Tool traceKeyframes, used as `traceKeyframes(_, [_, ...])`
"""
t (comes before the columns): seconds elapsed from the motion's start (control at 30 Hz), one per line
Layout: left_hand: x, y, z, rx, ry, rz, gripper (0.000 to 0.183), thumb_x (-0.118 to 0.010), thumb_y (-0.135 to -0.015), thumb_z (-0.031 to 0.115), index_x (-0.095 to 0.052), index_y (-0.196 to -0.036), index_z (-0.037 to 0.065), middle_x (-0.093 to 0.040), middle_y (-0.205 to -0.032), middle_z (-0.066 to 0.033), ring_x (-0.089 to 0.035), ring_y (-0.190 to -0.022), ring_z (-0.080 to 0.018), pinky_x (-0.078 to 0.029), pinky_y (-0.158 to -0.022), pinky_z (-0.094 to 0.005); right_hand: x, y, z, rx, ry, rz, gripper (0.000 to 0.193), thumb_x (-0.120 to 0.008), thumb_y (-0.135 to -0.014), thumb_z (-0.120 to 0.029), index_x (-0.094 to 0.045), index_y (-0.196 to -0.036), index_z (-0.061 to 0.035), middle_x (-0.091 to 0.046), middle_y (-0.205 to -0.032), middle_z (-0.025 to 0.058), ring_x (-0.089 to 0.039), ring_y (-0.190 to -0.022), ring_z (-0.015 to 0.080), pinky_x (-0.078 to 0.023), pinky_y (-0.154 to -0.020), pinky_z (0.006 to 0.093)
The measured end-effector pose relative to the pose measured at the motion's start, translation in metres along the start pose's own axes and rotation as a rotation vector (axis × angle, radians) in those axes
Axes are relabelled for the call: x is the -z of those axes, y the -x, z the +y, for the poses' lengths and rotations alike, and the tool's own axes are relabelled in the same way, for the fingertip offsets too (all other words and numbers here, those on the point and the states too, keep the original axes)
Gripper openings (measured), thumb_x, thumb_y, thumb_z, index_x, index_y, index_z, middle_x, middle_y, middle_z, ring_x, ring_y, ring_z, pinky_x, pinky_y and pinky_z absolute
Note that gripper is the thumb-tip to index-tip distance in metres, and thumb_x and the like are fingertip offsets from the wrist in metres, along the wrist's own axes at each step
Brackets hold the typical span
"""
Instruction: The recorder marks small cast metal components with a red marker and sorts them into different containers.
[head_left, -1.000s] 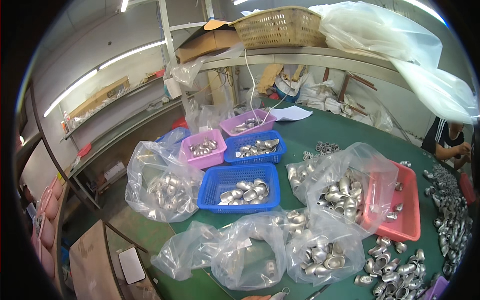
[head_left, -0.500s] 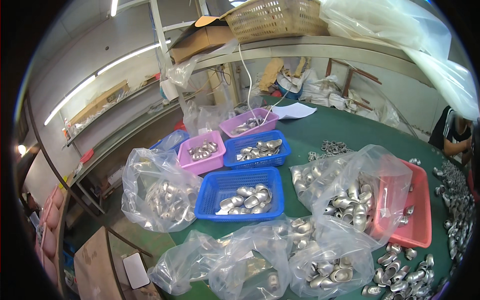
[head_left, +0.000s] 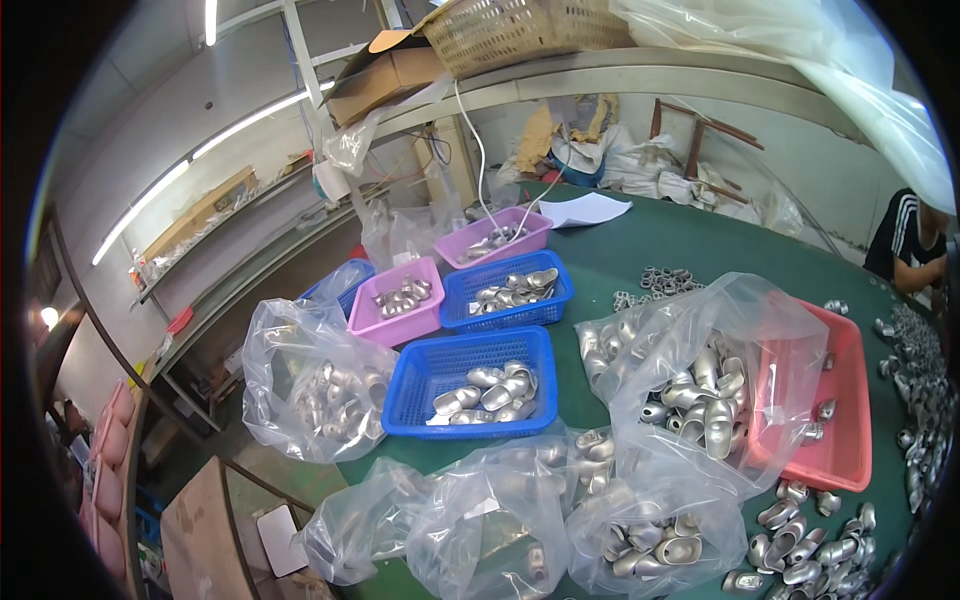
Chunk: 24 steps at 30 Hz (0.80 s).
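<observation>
Neither of my hands shows in the head view. On the green table stands a blue basket with several curved silver metal fittings in it. At its left is a clear plastic bag filled with similar fittings. In front lie more clear bags, one mostly slack and another with fittings inside. A large open bag of fittings leans against a red tray on the right. Loose fittings are heaped at the near right.
Farther back stand another blue basket, a pink basket and a purple basket. White paper lies behind them. Small metal rings and a long heap of parts lie rightward. Overhead runs a shelf. A person sits far right.
The whole view has shifted slightly, so most things appear a little further left or higher. Baskets, bags and fittings keep their places on the table.
</observation>
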<state>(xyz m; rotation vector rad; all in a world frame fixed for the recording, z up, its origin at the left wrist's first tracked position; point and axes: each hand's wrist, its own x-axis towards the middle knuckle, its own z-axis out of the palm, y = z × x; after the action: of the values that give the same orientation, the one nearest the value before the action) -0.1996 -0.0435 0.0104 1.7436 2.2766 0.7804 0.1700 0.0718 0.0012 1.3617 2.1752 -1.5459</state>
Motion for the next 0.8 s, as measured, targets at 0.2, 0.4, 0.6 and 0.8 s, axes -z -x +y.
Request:
traceKeyframes(0.2, [-0.008,0.008,-0.008,-0.151,-0.044,0.009,0.039,-0.064,-0.057,0.028,-0.054,-0.089,0.009,-0.054,-0.074,-0.0075,-0.051,-0.062,-0.0243,-0.038,-0.053,-0.0334,0.0,0.0,-0.016,0.082,0.113,-0.005,0.014,-0.04,-0.074,-0.01,-0.046,-0.061,-0.008,-0.045,-0.049,0.0009,-0.04,-0.04,0.0198,-0.031,-0.039,0.0327])
traceKeyframes(0.4, [-0.012,0.009,-0.007,-0.17,-0.057,0.074,0.042,-0.064,-0.058,0.03,-0.052,-0.092,0.008,-0.054,-0.077,-0.0099,-0.051,-0.064,-0.027,-0.039,-0.053,-0.0362,-0.024,0.003,-0.018,0.462,0.623,0.676,0.007,-0.045,-0.073,-0.008,-0.05,-0.071,-0.0032,-0.049,-0.062,0.0127,-0.044,-0.05,0.0285,-0.036,-0.047,0.0354])
traceKeyframes(0.6, [-0.016,0.012,-0.01,-0.127,-0.035,0.034,0.041,-0.062,-0.059,0.029,-0.052,-0.094,0.01,-0.054,-0.082,-0.009,-0.051,-0.068,-0.0275,-0.039,-0.057,-0.0373,-0.028,0.008,-0.037,0.361,0.502,0.766,0.009,-0.047,-0.072,-0.008,-0.051,-0.076,-0.0012,-0.05,-0.07,0.0188,-0.046,-0.06,0.0345,-0.037,-0.055,0.0401])
traceKeyframes(0.8, [0.002,-0.003,-0.006,-0.337,0.062,0.213,0.043,-0.064,-0.058,0.019,-0.051,-0.097,0.006,-0.053,-0.075,-0.0098,-0.05,-0.058,-0.026,-0.039,-0.049,-0.0349,-0.032,0.009,-0.037,0.394,0.462,0.808,0.011,-0.046,-0.073,-0.01,-0.05,-0.076,-0.0007,-0.048,-0.069,0.018,-0.045,-0.06,0.0345,-0.036,-0.054,0.0396])
